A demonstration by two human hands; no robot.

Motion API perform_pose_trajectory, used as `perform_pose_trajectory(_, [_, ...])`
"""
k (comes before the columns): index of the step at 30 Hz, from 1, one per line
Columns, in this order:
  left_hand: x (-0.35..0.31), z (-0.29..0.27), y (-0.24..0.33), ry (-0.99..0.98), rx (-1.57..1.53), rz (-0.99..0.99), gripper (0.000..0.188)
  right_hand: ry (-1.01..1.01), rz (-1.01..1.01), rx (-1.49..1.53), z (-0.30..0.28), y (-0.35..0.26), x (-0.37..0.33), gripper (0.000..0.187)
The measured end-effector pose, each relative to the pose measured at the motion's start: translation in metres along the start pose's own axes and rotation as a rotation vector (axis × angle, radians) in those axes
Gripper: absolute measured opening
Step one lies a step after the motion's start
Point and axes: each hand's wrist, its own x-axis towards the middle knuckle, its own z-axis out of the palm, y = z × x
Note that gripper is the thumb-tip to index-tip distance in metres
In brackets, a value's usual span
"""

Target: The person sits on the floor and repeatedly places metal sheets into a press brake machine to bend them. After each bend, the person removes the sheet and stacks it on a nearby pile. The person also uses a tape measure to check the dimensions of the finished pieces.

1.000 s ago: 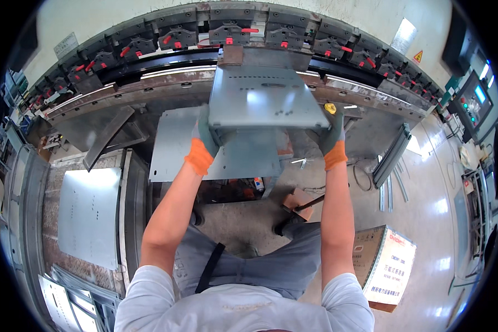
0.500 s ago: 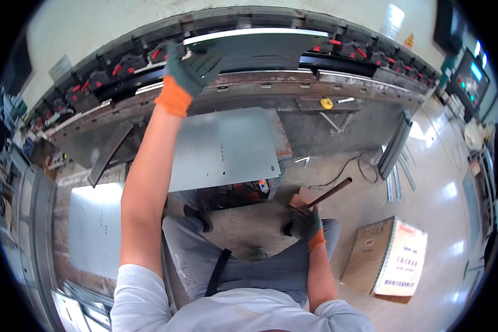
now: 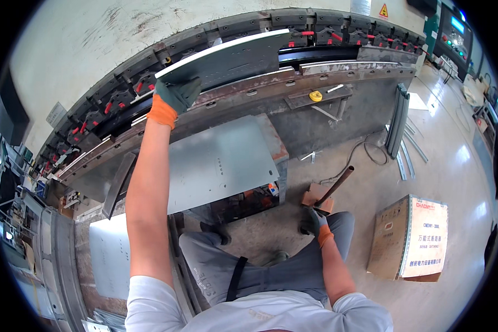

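Panel (image 3: 238, 60), lower corner hidden by left hand (image 3: 177, 99), right hand (image 3: 312, 221) shadowed near rod (image 3: 336, 185), each grip unclear

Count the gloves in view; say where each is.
2: one on the left hand, at the metal panel's left end; one on the right hand, by the lower end of the brown rod.

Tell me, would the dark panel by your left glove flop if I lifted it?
The dark panel would probably stay stiff: it looks like metal and shows no sag. Being wide, it might tip in one hand. Its smooth-looking face could be slippery.
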Motion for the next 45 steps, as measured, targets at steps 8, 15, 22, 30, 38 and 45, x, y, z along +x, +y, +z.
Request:
perform_pose_trajectory(8, [-0.001,0.002,-0.002,-0.016,-0.001,-0.003,0.063,-0.035,-0.044,0.032,0.001,0.004,0.001,0.022])
perform_pose_trajectory(15, [-0.001,0.000,-0.001,-0.017,-0.010,0.020,0.064,-0.027,-0.068,-0.040,0.003,0.003,-0.005,0.022])
perform_pose_trajectory(22, [-0.003,-0.005,-0.003,-0.027,-0.070,0.035,0.063,0.012,-0.086,-0.071,0.012,0.002,-0.010,0.020])
perform_pose_trajectory(30, [0.010,-0.027,-0.005,-0.122,0.243,0.348,0.041,-0.107,-0.309,-0.221,0.044,-0.002,-0.026,0.033])
perform_pose_trajectory(38, [-0.061,0.006,-0.123,-0.110,-0.201,-0.017,0.039,-0.505,-0.935,-0.426,0.177,-0.054,-0.114,0.063])
perform_pose_trajectory(45, [-0.078,0.038,-0.264,-0.211,-0.274,-0.153,0.064,-0.173,-0.815,0.311,0.275,-0.128,-0.115,0.054])
